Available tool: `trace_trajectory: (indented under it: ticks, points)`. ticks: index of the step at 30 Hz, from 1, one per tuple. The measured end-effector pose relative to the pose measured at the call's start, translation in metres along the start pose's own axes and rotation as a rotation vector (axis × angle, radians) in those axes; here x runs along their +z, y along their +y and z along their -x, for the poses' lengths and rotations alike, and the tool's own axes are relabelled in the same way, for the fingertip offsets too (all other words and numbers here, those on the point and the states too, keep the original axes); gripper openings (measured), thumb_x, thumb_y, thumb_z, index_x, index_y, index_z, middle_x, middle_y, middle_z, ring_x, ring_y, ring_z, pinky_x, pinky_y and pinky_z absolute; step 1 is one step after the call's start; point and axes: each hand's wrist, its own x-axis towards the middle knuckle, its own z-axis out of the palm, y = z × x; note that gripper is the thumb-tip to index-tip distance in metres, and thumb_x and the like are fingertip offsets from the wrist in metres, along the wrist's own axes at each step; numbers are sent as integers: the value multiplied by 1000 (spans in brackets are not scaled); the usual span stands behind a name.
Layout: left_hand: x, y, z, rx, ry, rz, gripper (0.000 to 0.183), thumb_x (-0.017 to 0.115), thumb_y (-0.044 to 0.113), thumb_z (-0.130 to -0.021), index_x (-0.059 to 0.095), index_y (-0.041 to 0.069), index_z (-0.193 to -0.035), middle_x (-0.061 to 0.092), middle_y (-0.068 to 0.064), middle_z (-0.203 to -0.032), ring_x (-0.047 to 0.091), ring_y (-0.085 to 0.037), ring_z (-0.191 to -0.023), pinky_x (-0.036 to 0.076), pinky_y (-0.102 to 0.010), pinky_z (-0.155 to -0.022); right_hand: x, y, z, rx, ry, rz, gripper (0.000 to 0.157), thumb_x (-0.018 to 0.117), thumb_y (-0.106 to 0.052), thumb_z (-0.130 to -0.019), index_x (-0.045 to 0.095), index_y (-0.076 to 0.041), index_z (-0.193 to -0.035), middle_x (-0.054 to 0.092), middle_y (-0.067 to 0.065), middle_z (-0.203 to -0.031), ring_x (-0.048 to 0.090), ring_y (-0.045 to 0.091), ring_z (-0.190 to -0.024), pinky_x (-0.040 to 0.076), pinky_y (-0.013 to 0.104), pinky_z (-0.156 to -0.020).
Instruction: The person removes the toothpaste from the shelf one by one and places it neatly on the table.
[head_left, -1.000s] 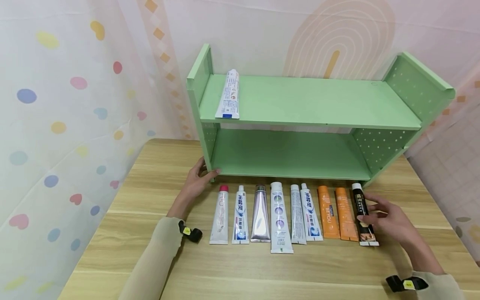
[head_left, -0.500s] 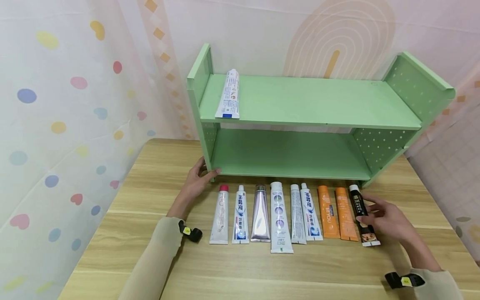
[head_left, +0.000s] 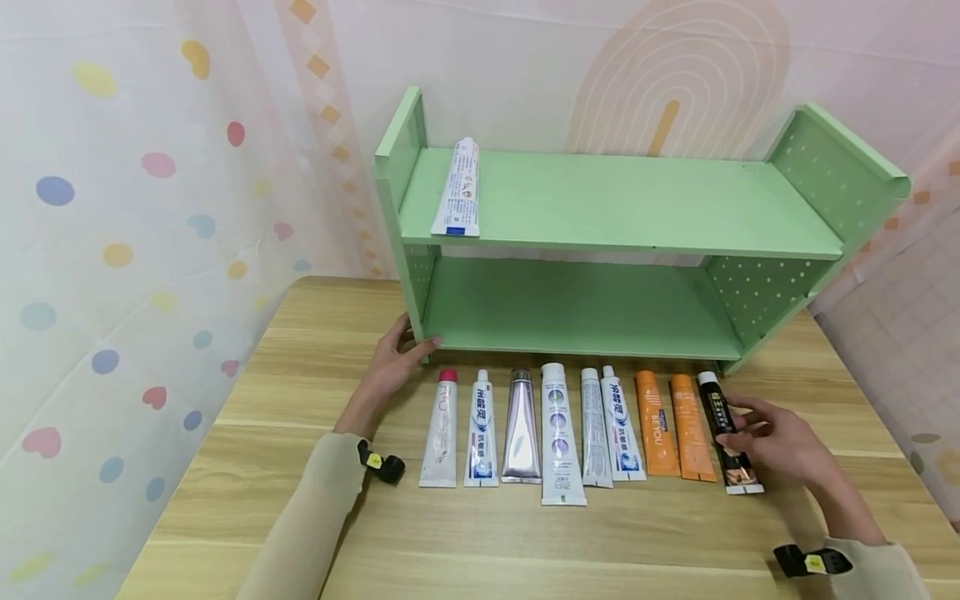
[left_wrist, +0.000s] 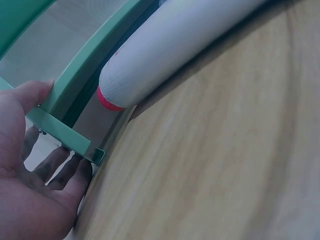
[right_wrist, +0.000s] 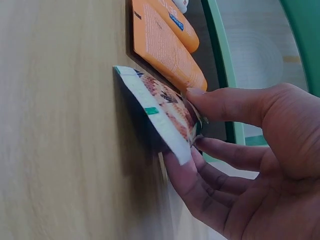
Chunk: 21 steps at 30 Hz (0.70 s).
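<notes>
My right hand (head_left: 786,443) pinches a black toothpaste tube (head_left: 716,410) with a white cap at the right end of a row of tubes. In the right wrist view its thumb lies on the tube's (right_wrist: 172,105) printed face, with fingers at the far side and beneath. The flat white end points toward the camera. My left hand (head_left: 390,360) holds the lower left corner of a green two-tier shelf (head_left: 585,308). In the left wrist view the thumb rests on the shelf's front edge and the fingers reach behind its side post (left_wrist: 60,132).
Beside the black tube lie two orange tubes (head_left: 657,425). Farther left are several white tubes (head_left: 562,433), a silver tube (head_left: 521,429) and a red-capped tube (head_left: 440,433). Another white tube (head_left: 459,190) lies on the upper tier at left. A patterned curtain (head_left: 150,250) hangs behind.
The black tube has turned slightly: its cap has shifted left toward the orange tubes and its flat end right. The right hand stays on it; the left hand has not moved.
</notes>
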Motion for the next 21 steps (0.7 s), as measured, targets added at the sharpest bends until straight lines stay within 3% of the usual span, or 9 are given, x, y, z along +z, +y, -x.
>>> trace_trajectory:
  ticks: [6, 10, 17, 19, 21]
  points:
    - [0, 0, 1, 17, 8, 1, 79, 70, 33, -98, 27, 29, -163, 43, -20, -157, 43, -41, -145, 43, -59, -117, -4, 1, 2, -7, 10, 14, 70, 73, -25, -96, 42, 5, -151, 64, 24, -122, 65, 13, -94, 60, 25, -67]
    - [0, 0, 1, 19, 9, 0, 79, 70, 33, -98, 27, 28, -163, 43, -20, -158, 43, -42, -145, 43, -59, -117, -7, 1, 3, -22, 22, 11, 66, 70, -26, -98, 43, 5, -150, 62, 30, -127, 68, 28, -104, 58, 24, -69]
    - [-1, 0, 1, 15, 12, -1, 79, 70, 32, -98, 26, 28, -163, 42, -20, -158, 43, -41, -146, 43, -58, -117, -7, -3, 4, -59, 48, 2, 66, 65, -30, -101, 40, 2, -153, 56, 33, -140, 59, 49, -120, 54, 20, -76]
    - [-1, -1, 1, 18, 9, -7, 79, 70, 33, -98, 26, 27, -164, 42, -21, -158, 42, -42, -146, 43, -58, -117, -8, -5, 4, -72, 56, -14, 68, 64, -33, -102, 38, 1, -155, 53, 33, -143, 59, 45, -122, 54, 19, -77]
    - [-1, -1, 1, 15, 9, -9, 79, 70, 33, -98, 26, 28, -164, 42, -21, -158, 42, -42, -146, 43, -59, -117, -8, -8, 5, -89, 72, -28, 70, 64, -34, -102, 37, 0, -156, 53, 31, -145, 62, 27, -120, 55, 17, -77]
